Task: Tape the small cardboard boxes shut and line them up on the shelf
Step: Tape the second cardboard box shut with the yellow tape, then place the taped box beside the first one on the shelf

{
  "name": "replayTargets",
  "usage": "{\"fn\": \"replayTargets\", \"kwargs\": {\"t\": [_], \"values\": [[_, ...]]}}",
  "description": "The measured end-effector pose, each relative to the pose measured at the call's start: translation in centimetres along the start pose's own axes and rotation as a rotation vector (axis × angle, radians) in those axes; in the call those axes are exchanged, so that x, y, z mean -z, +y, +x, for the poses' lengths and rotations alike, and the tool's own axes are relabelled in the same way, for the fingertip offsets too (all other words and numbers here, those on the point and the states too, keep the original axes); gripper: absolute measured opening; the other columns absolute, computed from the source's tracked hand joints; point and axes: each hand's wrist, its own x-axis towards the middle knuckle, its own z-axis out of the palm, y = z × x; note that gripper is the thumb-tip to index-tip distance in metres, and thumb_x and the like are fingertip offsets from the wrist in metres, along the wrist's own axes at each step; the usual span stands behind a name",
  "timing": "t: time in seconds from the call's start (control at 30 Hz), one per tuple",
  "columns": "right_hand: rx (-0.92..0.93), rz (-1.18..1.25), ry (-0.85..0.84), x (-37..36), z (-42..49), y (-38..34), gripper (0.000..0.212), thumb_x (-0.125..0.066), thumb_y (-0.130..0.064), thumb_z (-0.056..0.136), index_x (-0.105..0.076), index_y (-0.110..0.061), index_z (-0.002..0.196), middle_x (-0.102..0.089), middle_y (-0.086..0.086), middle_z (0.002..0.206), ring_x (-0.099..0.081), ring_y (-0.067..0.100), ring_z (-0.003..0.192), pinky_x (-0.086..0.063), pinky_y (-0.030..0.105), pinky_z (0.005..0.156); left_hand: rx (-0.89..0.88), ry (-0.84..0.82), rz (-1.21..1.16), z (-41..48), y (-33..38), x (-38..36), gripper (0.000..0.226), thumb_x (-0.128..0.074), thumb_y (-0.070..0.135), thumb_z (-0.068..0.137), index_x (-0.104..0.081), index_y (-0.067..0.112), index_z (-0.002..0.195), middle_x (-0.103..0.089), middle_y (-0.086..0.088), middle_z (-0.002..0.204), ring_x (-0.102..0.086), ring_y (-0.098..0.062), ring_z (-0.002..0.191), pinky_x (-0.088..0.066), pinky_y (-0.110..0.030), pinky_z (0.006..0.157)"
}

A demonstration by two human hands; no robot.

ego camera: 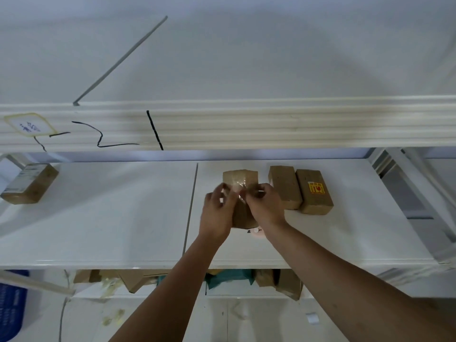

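A small brown cardboard box lies on the white shelf, partly hidden under both hands. My left hand and my right hand rest on its top, and their fingertips pinch a strip of clear tape over the box. To the right, two closed cardboard boxes stand side by side: a plain one and one with a yellow and red sticker. Another box with a white label sits at the far left of the shelf.
An upper shelf beam with black marker lines and a taped label hangs just above the work area. A small round white thing lies under my right wrist. Flattened cardboard and teal items sit on the level below. A blue crate is at lower left.
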Motion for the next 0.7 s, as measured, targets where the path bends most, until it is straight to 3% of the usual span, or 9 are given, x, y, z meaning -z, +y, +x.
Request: {"fn": "replayTargets", "kwargs": {"t": [0.07,0.13,0.23,0.33,0.4,0.47,0.53,0.63,0.7], "values": [[-0.013,0.128,-0.025,0.1,-0.2,-0.1,0.031,-0.061,-0.057,0.099,-0.070,-0.027,0.098,-0.075,-0.004,0.104,-0.070,0.015,0.095,-0.057,0.029,0.076,0.044,-0.117,-0.099,0.0,0.0,-0.5,0.070,-0.061,0.073,0.092,-0.049,0.031,0.147,-0.054,0.001,0.137,-0.063,-0.027,0.120,-0.060,-0.043,0.097],[0.011,0.198,-0.061,0.0,-0.5,0.0,0.038,-0.056,-0.062,0.099,-0.076,-0.031,0.089,-0.079,-0.006,0.093,-0.076,0.014,0.089,-0.063,0.036,0.080,0.112,-0.097,-0.284,0.1,0.0,-0.2,0.052,-0.062,0.066,0.094,-0.062,0.029,0.131,-0.071,-0.002,0.124,-0.071,-0.027,0.113,-0.063,-0.040,0.092],[0.151,0.127,-0.015,0.1,-0.1,0.3,0.037,-0.059,-0.063,0.097,-0.076,-0.032,0.109,-0.077,-0.004,0.103,-0.075,0.014,0.094,-0.062,0.032,0.075,0.204,-0.236,-0.529,0.2,-0.4,1.1,0.057,-0.046,0.062,0.103,-0.064,0.022,0.139,-0.077,-0.011,0.122,-0.074,-0.032,0.113,-0.059,-0.049,0.100],[-0.053,0.244,-0.155,0.1,0.5,0.0,0.077,-0.075,-0.076,0.072,-0.057,-0.035,0.135,-0.071,0.001,0.122,-0.073,0.019,0.105,-0.064,0.043,0.082,0.182,-0.417,-0.676,-0.1,-0.5,1.8,0.064,-0.033,0.063,0.104,-0.056,0.024,0.149,-0.070,-0.016,0.136,-0.068,-0.037,0.125,-0.052,-0.058,0.108],[-0.222,0.385,-0.290,0.2,0.6,0.0,0.072,-0.081,-0.066,0.076,-0.059,-0.030,0.135,-0.075,0.005,0.120,-0.076,0.025,0.104,-0.063,0.052,0.089,0.172,-0.331,-0.544,-0.3,-0.1,1.6,0.065,-0.036,0.069,0.101,-0.067,0.024,0.137,-0.076,-0.014,0.124,-0.073,-0.034,0.115,-0.056,-0.057,0.104],[-0.242,0.465,-0.355,0.3,0.3,0.0,0.043,-0.075,-0.048,0.092,-0.066,-0.026,0.128,-0.079,0.006,0.114,-0.076,0.028,0.104,-0.062,0.055,0.091,0.141,-0.086,-0.277,-0.4,0.7,1.4,0.061,-0.047,0.070,0.100,-0.081,0.020,0.108,-0.082,-0.007,0.096,-0.080,-0.027,0.091,-0.064,-0.051,0.090],[-0.198,0.490,-0.333,0.3,0.2,0.4,0.038,-0.075,-0.042,0.094,-0.066,-0.026,0.128,-0.080,0.003,0.111,-0.077,0.027,0.103,-0.063,0.054,0.089,0.077,0.083,-0.130,-0.3,1.1,1.4,0.052,-0.053,0.064,0.101,-0.081,0.021,0.090,-0.080,-0.001,0.079,-0.080,-0.022,0.076,-0.067,-0.042,0.075],[-0.098,0.460,-0.334,0.5,0.1,0.3,0.043,-0.078,-0.043,0.092,-0.064,-0.034,0.131,-0.079,-0.001,0.114,-0.076,0.024,0.106,-0.064,0.052,0.087,0.150,0.103,-0.232,-0.4,2.3,1.6,0.045,-0.058,0.060,0.100,-0.080,0.021,0.091,-0.081,-0.003,0.083,-0.079,-0.018,0.071,-0.064,-0.034,0.067],[-0.080,0.457,-0.401,0.8,0.3,0.2,0.039,-0.075,-0.033,0.096,-0.064,-0.039,0.132,-0.078,-0.004,0.117,-0.075,0.022,0.109,-0.064,0.045,0.086,0.223,0.129,-0.234,0.0,2.1,1.9,0.049,-0.057,0.060,0.100,-0.079,0.017,0.093,-0.081,-0.005,0.086,-0.079,-0.020,0.074,-0.061,-0.032,0.067]]}}
